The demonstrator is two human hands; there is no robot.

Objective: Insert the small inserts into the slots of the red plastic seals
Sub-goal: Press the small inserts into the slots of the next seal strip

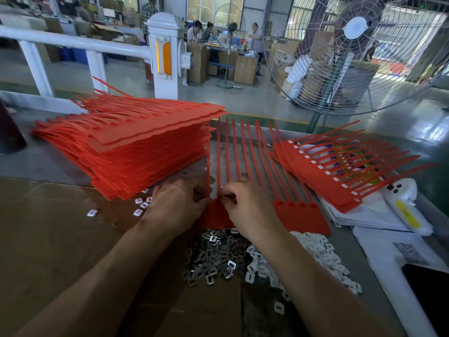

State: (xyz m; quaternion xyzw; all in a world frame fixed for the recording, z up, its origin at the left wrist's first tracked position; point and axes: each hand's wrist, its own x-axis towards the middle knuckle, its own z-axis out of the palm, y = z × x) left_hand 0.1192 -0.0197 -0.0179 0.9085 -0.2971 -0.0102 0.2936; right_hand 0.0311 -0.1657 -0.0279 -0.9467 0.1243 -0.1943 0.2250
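A person works at a grey surface (359, 242), seen from above the hands. A strip of red seals (301, 216) lies flat near the middle of the surface, its joined tags toward the person and its long tails pointing away toward the far edge. About ten tails show; four slot heads sit uncovered at the strip's right end, and the rest hide under the hands.

Both hands meet at the strip's left end. The left hand (176, 206) rests on the tag with fingers curled, seemingly pinning it. The right hand (245, 207) has fingertips pinched together at a slot head; whether an insert is between them cannot be seen. The slots run in a row from the hands toward the right edge, so the right hand is nearer the open ones, and the work likely moves rightward.

Just behind the hands, toward the near edge, lie two heaps: metal clips (213, 256) and white inserts (323, 256), too many to count. About seven loose inserts (141, 206) lie left of the left hand. A tall stack of seals (136, 147) stands at the far left; a fanned pile of filled seals (340, 176) lies at the right.
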